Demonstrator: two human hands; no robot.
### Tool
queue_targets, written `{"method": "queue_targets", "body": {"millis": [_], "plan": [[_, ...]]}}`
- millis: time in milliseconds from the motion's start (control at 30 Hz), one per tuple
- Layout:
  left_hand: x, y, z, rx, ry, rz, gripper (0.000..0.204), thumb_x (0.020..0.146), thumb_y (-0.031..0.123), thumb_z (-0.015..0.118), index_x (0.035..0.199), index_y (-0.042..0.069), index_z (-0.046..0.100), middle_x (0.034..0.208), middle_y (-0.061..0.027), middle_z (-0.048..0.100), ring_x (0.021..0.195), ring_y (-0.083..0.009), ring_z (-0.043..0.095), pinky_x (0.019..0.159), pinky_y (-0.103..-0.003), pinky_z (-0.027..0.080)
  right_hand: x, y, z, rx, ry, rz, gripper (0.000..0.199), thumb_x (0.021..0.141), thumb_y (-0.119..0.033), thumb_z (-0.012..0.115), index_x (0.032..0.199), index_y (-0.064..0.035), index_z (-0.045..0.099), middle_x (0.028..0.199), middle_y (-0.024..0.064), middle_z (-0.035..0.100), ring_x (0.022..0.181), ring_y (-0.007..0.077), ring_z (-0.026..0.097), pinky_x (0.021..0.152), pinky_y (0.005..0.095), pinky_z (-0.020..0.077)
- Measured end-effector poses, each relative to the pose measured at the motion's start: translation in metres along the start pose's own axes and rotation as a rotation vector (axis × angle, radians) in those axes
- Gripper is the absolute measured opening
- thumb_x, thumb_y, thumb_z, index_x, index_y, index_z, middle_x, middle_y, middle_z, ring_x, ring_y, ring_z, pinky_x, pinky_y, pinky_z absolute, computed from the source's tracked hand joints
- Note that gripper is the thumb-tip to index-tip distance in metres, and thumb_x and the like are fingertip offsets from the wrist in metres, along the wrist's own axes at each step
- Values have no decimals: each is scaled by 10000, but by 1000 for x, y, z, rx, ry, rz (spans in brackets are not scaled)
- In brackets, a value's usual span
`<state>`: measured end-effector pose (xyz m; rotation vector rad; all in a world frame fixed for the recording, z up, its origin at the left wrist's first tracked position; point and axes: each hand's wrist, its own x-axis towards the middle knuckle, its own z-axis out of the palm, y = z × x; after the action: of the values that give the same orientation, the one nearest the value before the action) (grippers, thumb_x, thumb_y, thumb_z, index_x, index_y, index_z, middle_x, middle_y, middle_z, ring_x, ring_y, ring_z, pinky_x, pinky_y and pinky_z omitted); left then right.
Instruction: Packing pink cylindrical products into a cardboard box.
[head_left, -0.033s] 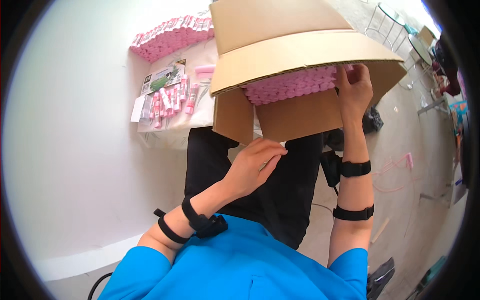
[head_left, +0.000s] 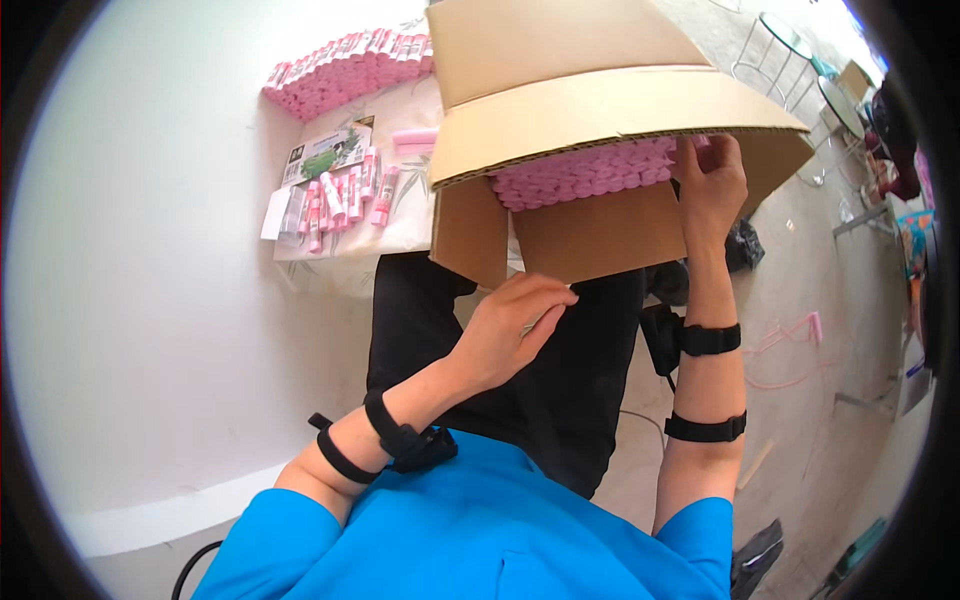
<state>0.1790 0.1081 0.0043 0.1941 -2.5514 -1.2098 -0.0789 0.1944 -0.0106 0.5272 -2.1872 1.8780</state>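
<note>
In front of me a cardboard box [head_left: 600, 228] lies with its open side and flaps toward me. Tightly packed pink rolled pieces [head_left: 585, 175] fill its inside. My right hand [head_left: 712, 185] reaches into the right side of the opening, under the upper flap, with bent fingers closed on a pink roll [head_left: 703, 143] at the end of the pack. Below the box's lower flap, over my lap, hovers my left hand [head_left: 510, 325], its fingers curled together and the thumb close to them. Whatever the left fingertips pinch, if anything, is hidden.
Left of the box, a cloth-covered table [head_left: 400, 235] against the white wall bears a stack of pink tubes [head_left: 350, 75], several loose pink tubes [head_left: 340, 200] and a printed card [head_left: 330, 155]. On the right stand glass-topped stools [head_left: 785, 35]; a black bag [head_left: 743, 247] lies on the floor.
The whole view shifts very slightly. Both hands and the box keep almost the same places.
</note>
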Motion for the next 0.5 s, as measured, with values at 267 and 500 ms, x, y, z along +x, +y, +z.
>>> {"method": "queue_targets", "body": {"millis": [267,500], "plan": [[30,4,12,38,179,29,241,888,48,605,1125,10,624,1139,-134,600,1038,-324,566,862,-390,484,4,2,1,-83,-3,-37,313,863,-166,716,1068,46,611,780,104,703,674,141,689,621,268,535],[43,-2,22,50,210,58,249,885,62,606,1131,25,628,1151,-128,603,1038,-331,564,868,-397,485,5,4,-3,-96,-10,-46,275,862,-163,711,1029,35,618,736,86,692,662,136,683,620,266,530]]}}
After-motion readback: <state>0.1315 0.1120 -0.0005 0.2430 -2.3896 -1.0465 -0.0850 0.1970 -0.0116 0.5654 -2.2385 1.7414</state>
